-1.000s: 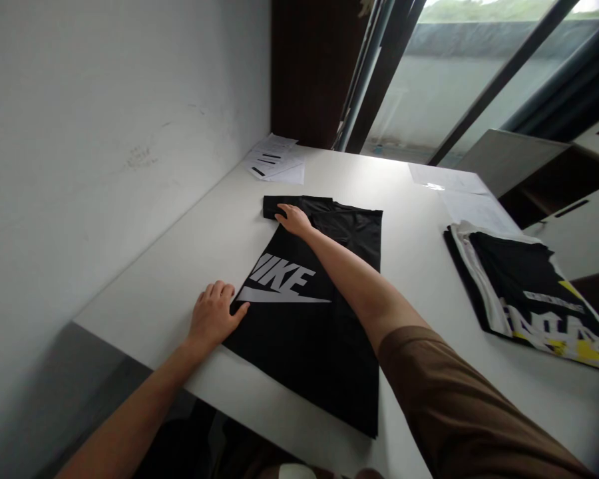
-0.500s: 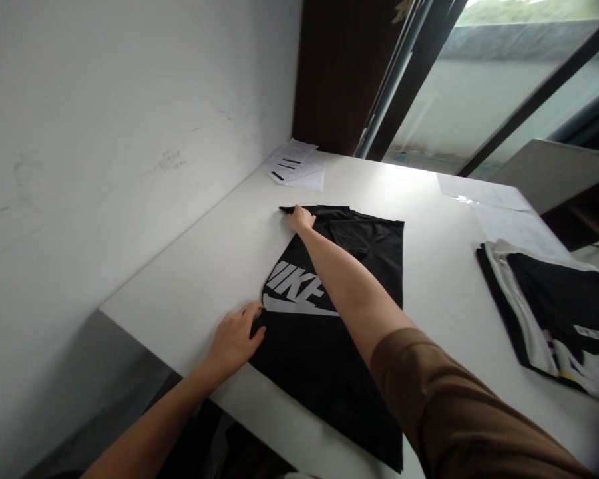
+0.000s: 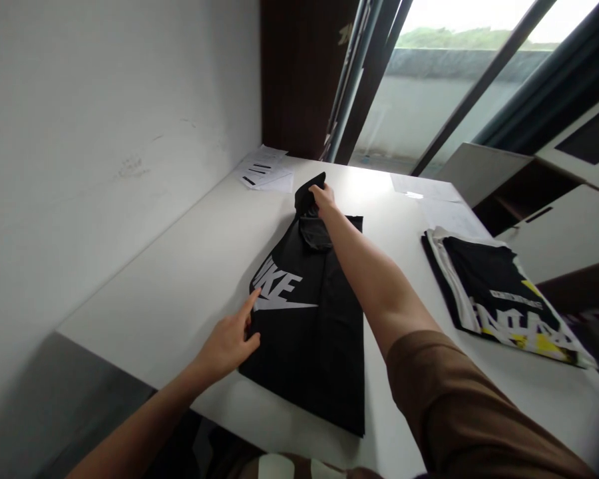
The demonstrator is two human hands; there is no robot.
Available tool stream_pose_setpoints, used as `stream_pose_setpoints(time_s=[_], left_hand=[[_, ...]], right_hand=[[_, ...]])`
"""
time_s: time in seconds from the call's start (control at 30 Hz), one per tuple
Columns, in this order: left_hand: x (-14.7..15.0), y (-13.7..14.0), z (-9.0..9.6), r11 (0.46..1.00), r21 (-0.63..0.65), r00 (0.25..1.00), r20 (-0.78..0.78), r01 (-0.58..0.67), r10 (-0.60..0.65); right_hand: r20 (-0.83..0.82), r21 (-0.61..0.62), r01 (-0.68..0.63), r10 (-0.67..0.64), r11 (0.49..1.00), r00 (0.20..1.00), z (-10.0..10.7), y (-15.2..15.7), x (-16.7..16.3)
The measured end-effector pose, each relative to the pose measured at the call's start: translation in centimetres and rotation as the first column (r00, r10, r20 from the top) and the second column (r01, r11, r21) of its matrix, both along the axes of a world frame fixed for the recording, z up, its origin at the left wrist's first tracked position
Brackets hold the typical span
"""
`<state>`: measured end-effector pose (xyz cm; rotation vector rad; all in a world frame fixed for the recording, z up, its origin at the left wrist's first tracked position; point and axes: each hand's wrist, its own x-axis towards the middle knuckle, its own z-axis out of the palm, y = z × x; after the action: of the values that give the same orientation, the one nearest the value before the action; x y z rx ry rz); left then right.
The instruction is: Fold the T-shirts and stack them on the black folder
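A black T-shirt (image 3: pixel 304 352) with a white NIKE print lies partly folded on the white table. My right hand (image 3: pixel 324 198) is stretched to its far end, closed on the fabric there. That far corner is lifted off the table, and the cloth around it is bunched. My left hand (image 3: pixel 229 342) is at the shirt's left edge, with index finger and thumb apart. Its index fingertip touches the cloth beside the white lettering; the other fingers are partly hidden.
A stack of folded shirts (image 3: pixel 499 293), black and white with yellow, sits on the right of the table (image 3: pixel 170 279). Papers (image 3: pixel 267 169) lie at the far left corner, and clear sheets (image 3: pixel 426 189) at the far right. A wall (image 3: pixel 104 133) borders the left side.
My right hand has raised the shirt's far left corner and moved it inward, folding the cloth. My left index finger has straightened on the edge. The camera view has turned to the right.
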<state>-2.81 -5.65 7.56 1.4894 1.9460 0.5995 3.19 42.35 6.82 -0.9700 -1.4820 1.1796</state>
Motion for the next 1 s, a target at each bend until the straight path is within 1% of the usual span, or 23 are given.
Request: stream_pose_setpoints(time_s=[0.07,0.13,0.17,0.23,0.3,0.33,0.37,0.43,0.53,0.63,0.67,0.73,0.8,0.83,0.9,0.97,1.0], left_hand=[[2.6,0.4,0.7,0.992,0.038,0.985,-0.127,0.121,-0.115],[5.1,0.8,0.8,0.952,0.045,0.931,-0.228,0.301,-0.284],[6.3,1.1,0.7,0.918,0.024,0.886,-0.275,0.396,-0.374],[8.2,1.6,0.3,0.828,-0.039,0.772,-0.337,0.560,-0.538],[9.6,2.2,0.1,0.744,-0.070,0.681,-0.353,0.665,-0.642],[10.0,2.5,0.1,0.715,-0.069,0.655,-0.347,0.696,-0.671],[10.3,2.8,0.1,0.697,-0.064,0.643,-0.335,0.714,-0.689],[10.6,3.4,0.3,0.692,-0.054,0.649,-0.299,0.720,-0.699],[10.6,4.3,0.1,0.698,-0.014,0.679,-0.221,0.716,-0.700],[10.3,5.0,-0.5,0.677,0.033,0.675,-0.130,0.735,-0.726],[10.3,5.2,-0.7,0.668,0.040,0.668,-0.107,0.743,-0.737],[10.1,5.7,-1.0,0.657,0.044,0.658,-0.071,0.753,-0.750],[9.9,6.1,-0.9,0.646,0.050,0.648,-0.036,0.761,-0.761],[9.7,6.4,-0.7,0.631,0.053,0.632,-0.016,0.774,-0.775],[9.4,6.8,-0.2,0.576,0.051,0.575,0.027,0.816,-0.818],[9.1,7.1,0.2,0.520,0.042,0.517,0.064,0.853,-0.854],[9.1,7.3,0.3,0.508,0.040,0.504,0.071,0.861,-0.861]], right_hand=[[-0.008,-0.051,0.071,-0.071,0.996,0.997,0.1,0.5,2.5],[0.004,-0.068,0.127,-0.127,0.990,0.992,-0.1,0.7,5.0],[0.026,-0.063,0.154,-0.152,0.986,0.988,-0.4,0.8,6.3],[0.108,-0.046,0.211,-0.205,0.976,0.973,-1.2,0.6,9.0],[0.244,-0.033,0.268,-0.252,0.963,0.936,-2.4,0.2,11.5],[0.323,-0.027,0.292,-0.268,0.956,0.908,-3.0,0.0,12.7],[0.393,-0.022,0.312,-0.279,0.950,0.876,-3.7,-0.2,13.8],[0.482,-0.015,0.340,-0.291,0.940,0.826,-4.8,-0.6,15.4],[0.515,0.022,0.362,-0.320,0.932,0.795,-6.0,-0.6,16.7],[0.550,0.116,0.374,-0.373,0.920,0.747,-6.6,-0.2,17.1],[0.577,0.126,0.375,-0.375,0.918,0.725,-6.7,-0.1,17.2],[0.654,0.097,0.368,-0.338,0.925,0.677,-7.0,0.0,17.4],[0.716,0.083,0.356,-0.304,0.931,0.629,-7.2,0.1,17.6],[0.730,0.100,0.353,-0.309,0.930,0.609,-7.2,0.1,17.7],[0.741,0.146,0.348,-0.335,0.926,0.581,-7.4,0.2,18.0],[0.771,0.139,0.322,-0.306,0.937,0.559,-7.5,0.2,18.3],[0.790,0.120,0.304,-0.276,0.945,0.547,-7.6,0.2,18.4]])
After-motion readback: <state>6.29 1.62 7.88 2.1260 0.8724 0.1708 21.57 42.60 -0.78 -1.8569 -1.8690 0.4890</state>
